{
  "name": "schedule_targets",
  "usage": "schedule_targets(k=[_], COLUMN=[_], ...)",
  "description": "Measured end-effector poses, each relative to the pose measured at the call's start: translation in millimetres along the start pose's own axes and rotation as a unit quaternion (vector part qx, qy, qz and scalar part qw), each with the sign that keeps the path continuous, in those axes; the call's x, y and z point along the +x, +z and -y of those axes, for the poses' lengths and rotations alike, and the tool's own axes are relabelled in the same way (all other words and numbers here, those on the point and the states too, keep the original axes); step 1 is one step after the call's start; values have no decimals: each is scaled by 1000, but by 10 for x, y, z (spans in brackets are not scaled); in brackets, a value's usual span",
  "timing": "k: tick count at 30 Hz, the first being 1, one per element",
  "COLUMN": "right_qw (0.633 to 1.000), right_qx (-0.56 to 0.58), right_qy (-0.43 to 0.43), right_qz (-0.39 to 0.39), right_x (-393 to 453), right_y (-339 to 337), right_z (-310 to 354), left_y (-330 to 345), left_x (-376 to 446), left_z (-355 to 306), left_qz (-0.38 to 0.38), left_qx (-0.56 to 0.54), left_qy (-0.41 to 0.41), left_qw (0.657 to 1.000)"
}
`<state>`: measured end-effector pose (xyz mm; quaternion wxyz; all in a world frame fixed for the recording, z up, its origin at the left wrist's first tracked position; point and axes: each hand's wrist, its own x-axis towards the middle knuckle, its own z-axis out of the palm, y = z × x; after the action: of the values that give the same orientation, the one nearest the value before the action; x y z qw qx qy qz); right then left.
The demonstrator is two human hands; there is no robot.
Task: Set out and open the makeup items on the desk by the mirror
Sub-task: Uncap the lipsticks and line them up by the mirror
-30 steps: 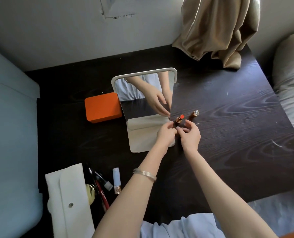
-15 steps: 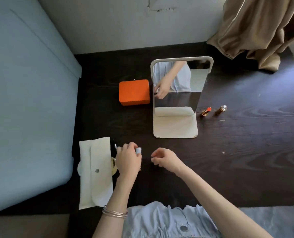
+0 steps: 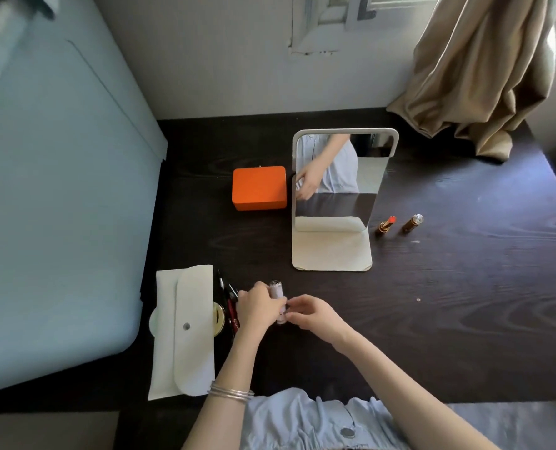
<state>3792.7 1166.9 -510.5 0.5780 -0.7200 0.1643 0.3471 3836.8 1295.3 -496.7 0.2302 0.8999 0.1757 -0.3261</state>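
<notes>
Left hand grips pale tube lower centre; right hand pinches its lower end; open lipstick upright right of mirror

Both hands are away from the opened lipstick and cap now; the left hand lifts a pale tube beside the pouch, and the right hand closes in, pinching its lower end.

I see a dark wood-grain desk pushed against a pale wall. A tan curtain spills onto its far right corner, daylight behind it. A pale blue mattress flanks the left.
</notes>
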Motion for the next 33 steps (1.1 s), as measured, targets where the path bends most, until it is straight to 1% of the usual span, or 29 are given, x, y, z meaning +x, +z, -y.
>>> schedule_targets(k=[1, 2, 3, 4, 6, 7, 9, 10, 11, 13, 14, 15, 16, 17, 18, 20, 21, 23, 24, 25, 27, 28, 30, 33], right_qw=[1000, 1000, 999, 999, 998, 997, 994, 993, 994, 996, 996, 996, 996, 995, 993, 985, 982, 976, 972, 967, 960, 959, 961, 962], right_qx=[8, 15, 19, 20, 26, 42, 85, 93, 86, 48, 42, 46, 58, 77, 105, 147, 147, 136, 132, 128, 132, 139, 160, 179], right_qy=[-15, -24, -26, -28, -34, -37, -40, -43, -44, -34, -28, -25, -26, -34, -49, -83, -100, -134, -151, -167, -190, -192, -191, -195], right_qz=[3, 9, 17, 28, 48, 56, 57, 53, 53, 66, 71, 69, 61, 46, 24, -29, -57, -103, -123, -141, -159, -154, -119, -69], right_x=[-22, -41, -60, -74, -99, -118, -154, -175, -197, -273, -319, -361, -393, -412, -419, -410, -401, -395, -397, -402, -407, -408, -414, -431], right_y=[-11, -29, -46, -60, -70, -65, -36, -17, -2, 30, 37, 29, -4, -52, -106, -193, -219, -227, -223, -221, -235, -244, -263, -265], right_z=[17, 40, 65, 88, 131, 156, 183, 174, 138, -6, -102, -192, -256, -290, -295, -240, -200, -121, -89, -65, -41, -41, -50, -55], left_y=[-5, -17, -21, -36, -40, -32, -32, -48, -82, -232, -361, -498, -617, -694, -712, -657, -611, -494, -441, -393, -283, -242, -197, -148], left_x=[-14, -47, -61, -81, -123, -150, -237, -259, -246, -141, -68, -19, 20, 20, 8, -73, -126, -203, -240, -286, -318, -332, -360, -376], left_z=[-4, -18, -34, -53, -99, -130, -214, -231, -222, -152, -85, -27, 40, 89, 117, 93, 60, -6, -46, -91, -157, -184, -226, -258], left_qz=[42, 76, 94, 109, 133, 152, 183, 174, 146, 57, 26, 11, 2, 1, 3, -2, -11, -24, -20, -11, 15, 26, 42, 51], left_qx=[-113, -203, -264, -303, -406, -474, -603, -638, -662, -699, -715, -719, -705, -674, -623, -493, -424, -294, -243, -211, -181, -175, -191, -255], left_qy=[-8, -18, -24, -33, -54, -63, -93, -102, -105, -102, -99, -88, -69, -47, -24, 15, 35, 83, 108, 131, 174, 193, 219, 228], left_qw=[993, 976, 960, 946, 903, 865, 771, 743, 728, 706, 692, 690, 706, 738, 782, 870, 905, 952, 964, 969, 968, 965, 956, 938])
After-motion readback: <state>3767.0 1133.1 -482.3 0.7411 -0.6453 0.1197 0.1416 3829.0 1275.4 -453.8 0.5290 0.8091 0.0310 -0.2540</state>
